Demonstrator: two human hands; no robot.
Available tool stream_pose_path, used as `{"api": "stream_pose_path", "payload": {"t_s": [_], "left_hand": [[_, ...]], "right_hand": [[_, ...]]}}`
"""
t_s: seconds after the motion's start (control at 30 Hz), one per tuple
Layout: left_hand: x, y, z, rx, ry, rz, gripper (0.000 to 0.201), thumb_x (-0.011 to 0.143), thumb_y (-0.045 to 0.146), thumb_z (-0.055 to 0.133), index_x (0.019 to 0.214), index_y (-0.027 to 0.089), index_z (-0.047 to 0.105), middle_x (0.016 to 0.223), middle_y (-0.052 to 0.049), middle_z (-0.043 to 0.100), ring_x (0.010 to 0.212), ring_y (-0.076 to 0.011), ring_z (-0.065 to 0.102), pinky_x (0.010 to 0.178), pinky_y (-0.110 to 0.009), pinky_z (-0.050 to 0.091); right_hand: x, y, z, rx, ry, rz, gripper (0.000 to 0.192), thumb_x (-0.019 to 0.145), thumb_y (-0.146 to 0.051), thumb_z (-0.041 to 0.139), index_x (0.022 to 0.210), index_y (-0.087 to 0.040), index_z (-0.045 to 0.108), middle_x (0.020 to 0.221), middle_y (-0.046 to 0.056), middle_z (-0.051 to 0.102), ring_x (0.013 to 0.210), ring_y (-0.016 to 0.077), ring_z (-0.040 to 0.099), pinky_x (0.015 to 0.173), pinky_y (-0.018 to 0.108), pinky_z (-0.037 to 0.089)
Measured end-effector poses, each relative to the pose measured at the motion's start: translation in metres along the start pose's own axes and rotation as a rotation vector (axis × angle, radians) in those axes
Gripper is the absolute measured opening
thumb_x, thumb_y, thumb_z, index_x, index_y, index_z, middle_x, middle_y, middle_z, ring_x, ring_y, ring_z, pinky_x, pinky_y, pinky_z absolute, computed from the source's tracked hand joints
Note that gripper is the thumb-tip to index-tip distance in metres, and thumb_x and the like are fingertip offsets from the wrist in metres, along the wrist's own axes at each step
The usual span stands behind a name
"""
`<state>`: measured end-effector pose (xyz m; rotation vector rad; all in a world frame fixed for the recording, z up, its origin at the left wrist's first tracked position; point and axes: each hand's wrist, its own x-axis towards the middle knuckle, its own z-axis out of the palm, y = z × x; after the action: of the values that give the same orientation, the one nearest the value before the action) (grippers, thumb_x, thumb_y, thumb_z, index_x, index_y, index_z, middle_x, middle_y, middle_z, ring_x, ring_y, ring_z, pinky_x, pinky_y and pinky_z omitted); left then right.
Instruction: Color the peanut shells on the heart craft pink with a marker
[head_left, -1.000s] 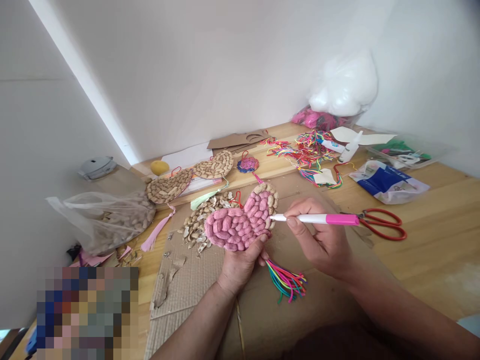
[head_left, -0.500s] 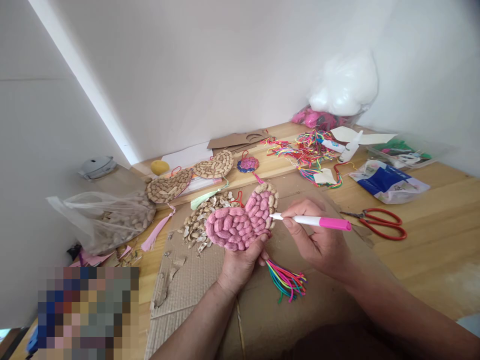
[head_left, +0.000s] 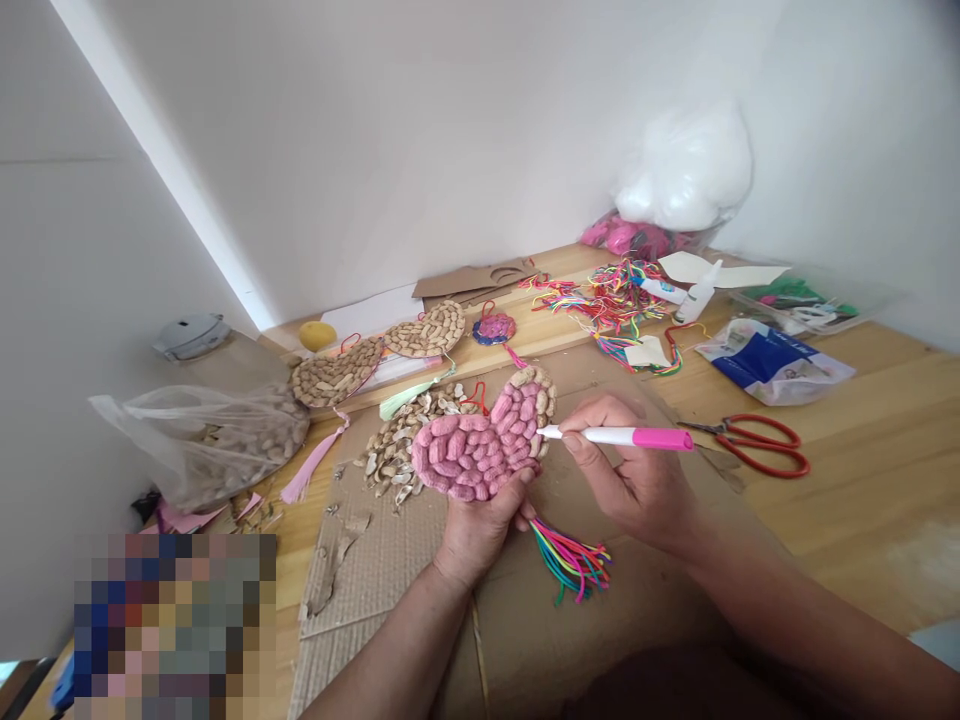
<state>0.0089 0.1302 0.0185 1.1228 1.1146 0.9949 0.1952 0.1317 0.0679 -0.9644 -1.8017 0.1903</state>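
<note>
Your left hand point(head_left: 480, 525) grips from below the heart-shaped ornament of pink-painted peanut shells point(head_left: 480, 445), holding it just above the brown corrugated cardboard sheet point(head_left: 390, 570). Your right hand point(head_left: 637, 480) pinches the pink-and-white marker pen point(head_left: 619, 437), tip touching the ornament's right edge. It is probably light, stiff and brittle: support its backing, not single shells; the rainbow tassel point(head_left: 570, 560) hangs loose.
</note>
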Motion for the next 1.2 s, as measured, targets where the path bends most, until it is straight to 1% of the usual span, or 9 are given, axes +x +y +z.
{"api": "stream_pose_path", "payload": {"t_s": [0.17,0.27,0.43,0.6,0.7,0.77,0.9,1.07,1.2], "left_hand": [[-0.0006,0.0003,-0.0001,-0.007,-0.005,-0.003,0.049,0.079,0.061,0.077,0.088,0.012,0.073,0.055,-0.001,0.064,0.044,-0.0084,0.052,0.045,-0.018,0.041],[-0.0002,-0.0011,-0.0006,-0.016,0.000,0.009,0.047,0.080,0.058,0.077,0.090,0.012,0.074,0.055,-0.001,0.064,0.044,-0.0084,0.052,0.045,-0.018,0.041],[0.0003,-0.0006,0.0000,-0.021,0.023,0.001,0.047,0.078,0.057,0.078,0.087,0.012,0.074,0.054,-0.002,0.064,0.043,-0.0091,0.052,0.045,-0.019,0.041],[-0.0004,0.0016,0.0007,-0.038,0.013,-0.003,0.047,0.079,0.056,0.079,0.091,0.011,0.074,0.054,-0.001,0.063,0.043,-0.0088,0.051,0.045,-0.019,0.040],[-0.0003,0.0010,-0.0005,-0.051,-0.007,-0.002,0.047,0.081,0.057,0.077,0.092,0.011,0.073,0.054,-0.001,0.064,0.042,-0.0082,0.051,0.044,-0.018,0.039],[-0.0002,0.0006,-0.0014,-0.059,-0.018,-0.002,0.046,0.082,0.056,0.076,0.092,0.012,0.073,0.055,-0.001,0.064,0.042,-0.0079,0.051,0.044,-0.018,0.039],[-0.0001,0.0002,-0.0019,-0.073,-0.023,-0.009,0.046,0.083,0.056,0.075,0.091,0.012,0.072,0.052,-0.001,0.063,0.039,-0.0077,0.050,0.041,-0.018,0.037],[-0.0006,-0.0008,-0.0012,-0.087,-0.022,-0.027,0.048,0.080,0.058,0.076,0.090,0.011,0.072,0.052,-0.001,0.064,0.038,-0.0085,0.050,0.039,-0.018,0.037],[-0.0009,-0.0012,-0.0015,-0.094,-0.025,-0.028,0.048,0.081,0.058,0.076,0.089,0.011,0.071,0.051,-0.001,0.063,0.037,-0.0080,0.049,0.038,-0.017,0.036]], "right_hand": [[-0.0011,-0.0013,0.0005,0.065,-0.006,-0.001,0.009,0.097,-0.014,0.056,0.092,-0.022,0.058,0.085,0.002,0.062,0.084,0.0193,0.059,0.078,0.036,0.045],[-0.0022,-0.0006,0.0002,0.036,-0.022,0.004,0.008,0.096,-0.015,0.057,0.093,-0.022,0.059,0.087,0.003,0.064,0.085,0.0204,0.060,0.077,0.037,0.045],[-0.0014,-0.0001,-0.0014,-0.032,0.044,-0.034,0.009,0.095,-0.014,0.057,0.094,-0.023,0.058,0.083,0.002,0.064,0.080,0.0205,0.059,0.076,0.039,0.044],[-0.0019,-0.0010,0.0003,0.013,-0.031,-0.053,0.011,0.096,-0.013,0.057,0.096,-0.023,0.059,0.084,0.002,0.065,0.084,0.0209,0.061,0.078,0.039,0.045],[-0.0011,-0.0015,-0.0001,-0.045,0.017,-0.059,0.011,0.095,-0.012,0.057,0.095,-0.023,0.058,0.084,0.002,0.065,0.082,0.0197,0.059,0.078,0.039,0.044],[-0.0005,-0.0018,-0.0005,-0.012,0.032,-0.055,0.010,0.096,-0.012,0.057,0.095,-0.023,0.057,0.083,0.002,0.065,0.082,0.0197,0.059,0.079,0.039,0.045],[-0.0008,-0.0007,0.0000,0.038,-0.032,-0.046,0.010,0.097,-0.014,0.056,0.095,-0.023,0.059,0.084,0.003,0.065,0.085,0.0208,0.061,0.079,0.039,0.047],[-0.0016,0.0008,0.0010,0.017,0.033,-0.019,0.008,0.097,-0.016,0.057,0.098,-0.024,0.059,0.085,0.003,0.066,0.083,0.0205,0.062,0.077,0.038,0.049],[-0.0013,0.0003,0.0017,0.087,-0.035,-0.015,0.007,0.097,-0.018,0.057,0.096,-0.024,0.061,0.086,0.003,0.066,0.085,0.0210,0.063,0.077,0.038,0.050]]}}
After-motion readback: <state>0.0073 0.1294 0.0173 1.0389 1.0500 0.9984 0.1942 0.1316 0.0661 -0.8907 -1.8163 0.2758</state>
